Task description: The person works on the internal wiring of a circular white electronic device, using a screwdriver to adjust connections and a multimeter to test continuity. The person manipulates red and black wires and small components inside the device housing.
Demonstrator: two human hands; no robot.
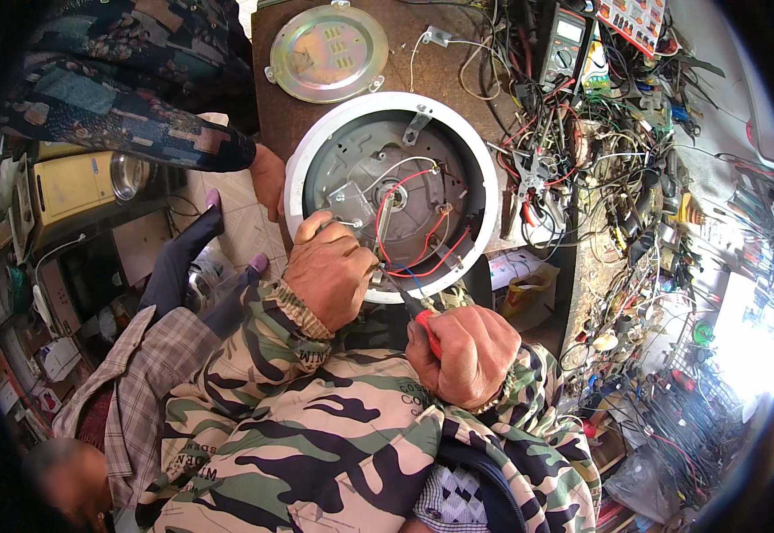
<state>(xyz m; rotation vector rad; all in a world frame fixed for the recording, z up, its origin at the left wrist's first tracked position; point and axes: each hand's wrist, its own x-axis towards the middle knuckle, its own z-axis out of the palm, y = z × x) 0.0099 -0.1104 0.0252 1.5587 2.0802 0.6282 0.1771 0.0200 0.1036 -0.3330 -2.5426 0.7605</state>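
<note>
A round appliance base [484, 160] with a white rim lies on the table, its grey metal inside facing up. Red, white and blue wires [418, 173] run across its inside. My left hand [333, 271] is closed over the near-left part of the rim; what its fingers hold is hidden. In my right hand [468, 351] is a red-handled screwdriver [424, 318], wrapped by the fingers. Its dark shaft slants up and left over the near rim, the tip close to my left fingertips. Whether it touches a screw is too small to tell.
A round yellowish metal cover [351, 44] lies behind the base. Another person's hand [269, 180] is by the base's left side. Tangled wires and parts [627, 169] heap the right side, with a multimeter [567, 44] at the back. Someone in a plaid garment [151, 382] is at lower left.
</note>
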